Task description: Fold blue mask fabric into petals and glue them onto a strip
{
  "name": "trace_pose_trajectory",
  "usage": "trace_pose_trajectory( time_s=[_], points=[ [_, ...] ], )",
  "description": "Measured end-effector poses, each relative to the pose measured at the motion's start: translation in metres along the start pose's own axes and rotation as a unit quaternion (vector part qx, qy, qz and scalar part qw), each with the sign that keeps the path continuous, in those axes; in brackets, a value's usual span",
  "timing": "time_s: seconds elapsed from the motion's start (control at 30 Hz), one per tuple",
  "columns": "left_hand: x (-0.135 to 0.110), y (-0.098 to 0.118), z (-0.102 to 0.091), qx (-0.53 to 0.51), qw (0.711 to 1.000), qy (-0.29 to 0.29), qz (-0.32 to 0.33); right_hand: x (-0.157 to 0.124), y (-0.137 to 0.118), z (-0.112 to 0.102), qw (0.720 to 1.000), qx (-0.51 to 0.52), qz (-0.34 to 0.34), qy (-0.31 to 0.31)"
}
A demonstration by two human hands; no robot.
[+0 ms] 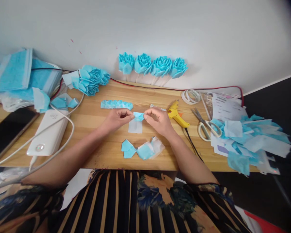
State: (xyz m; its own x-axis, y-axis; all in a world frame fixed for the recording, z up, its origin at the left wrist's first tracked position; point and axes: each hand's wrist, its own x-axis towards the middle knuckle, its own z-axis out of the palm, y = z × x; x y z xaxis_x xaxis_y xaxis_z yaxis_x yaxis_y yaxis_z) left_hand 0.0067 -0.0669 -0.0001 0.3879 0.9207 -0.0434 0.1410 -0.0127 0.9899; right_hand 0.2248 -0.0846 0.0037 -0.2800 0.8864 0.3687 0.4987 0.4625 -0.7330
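Between my two hands is a small piece of blue and white fabric (138, 116), its blue top edge folded over and its pale part hanging below. My left hand (118, 119) pinches the left corner of the fold. At the right corner, my right hand (158, 119) pinches it too. A pleated blue strip (116, 104) lies just behind my left hand. Nearer to me on the wood are folded blue pieces (145, 150). A yellow glue gun (177, 115) rests to the right of my right hand.
Several blue fabric flowers (143, 64) on sticks lean against the wall. Scissors (206, 125), a tape roll (190, 96) and a heap of blue scraps (252, 139) lie right. Blue masks (14, 72), a phone (7, 129) and a white power bank (48, 132) with its cable are left.
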Motion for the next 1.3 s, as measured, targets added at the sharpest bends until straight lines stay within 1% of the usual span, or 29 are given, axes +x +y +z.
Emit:
trace_pose_trajectory(
  time_s=[0.2, 0.37, 0.57, 0.7, 0.77, 0.9, 0.93, 1.0, 1.07, 1.17, 1.23, 1.3],
  points=[
    [-0.002, 0.003, -0.002, -0.024, 0.999, -0.017, -0.018, 0.000, 0.001, -0.001, 1.000, -0.002, 0.007, 0.005],
    [-0.002, 0.000, -0.002, -0.042, 0.998, -0.022, -0.035, 0.001, 0.001, -0.001, 1.000, -0.006, 0.010, 0.005],
    [-0.002, -0.002, 0.000, -0.041, 0.999, -0.029, -0.005, 0.001, 0.002, 0.000, 1.000, -0.014, 0.009, -0.001],
    [-0.001, -0.004, 0.001, -0.036, 0.999, -0.005, 0.013, 0.001, 0.001, -0.003, 1.000, 0.006, 0.008, -0.015],
    [0.000, -0.004, 0.002, -0.036, 0.999, 0.009, 0.024, 0.001, 0.000, -0.004, 0.999, 0.018, 0.020, -0.021],
    [0.000, -0.004, 0.004, -0.022, 0.998, 0.038, 0.054, 0.000, 0.001, -0.002, 0.999, 0.002, 0.033, 0.002],
    [-0.001, -0.003, 0.004, -0.015, 0.997, 0.045, 0.064, -0.001, 0.002, -0.001, 1.000, -0.006, 0.025, 0.014],
    [-0.002, -0.002, 0.005, -0.008, 0.995, 0.057, 0.082, -0.002, 0.001, 0.001, 0.998, -0.030, -0.013, 0.044],
    [-0.003, -0.002, 0.004, -0.015, 0.994, 0.068, 0.089, -0.002, 0.000, 0.000, 0.992, -0.064, -0.076, 0.082],
    [0.000, -0.005, 0.003, -0.043, 0.993, 0.087, 0.067, -0.001, -0.001, -0.003, 0.972, -0.112, -0.168, 0.121],
    [0.002, -0.008, 0.002, -0.061, 0.993, 0.095, 0.044, -0.001, 0.001, -0.003, 0.965, -0.126, -0.187, 0.134],
    [0.003, -0.011, 0.003, -0.063, 0.993, 0.098, 0.034, -0.002, 0.005, -0.003, 0.968, -0.120, -0.167, 0.144]
  ],
)
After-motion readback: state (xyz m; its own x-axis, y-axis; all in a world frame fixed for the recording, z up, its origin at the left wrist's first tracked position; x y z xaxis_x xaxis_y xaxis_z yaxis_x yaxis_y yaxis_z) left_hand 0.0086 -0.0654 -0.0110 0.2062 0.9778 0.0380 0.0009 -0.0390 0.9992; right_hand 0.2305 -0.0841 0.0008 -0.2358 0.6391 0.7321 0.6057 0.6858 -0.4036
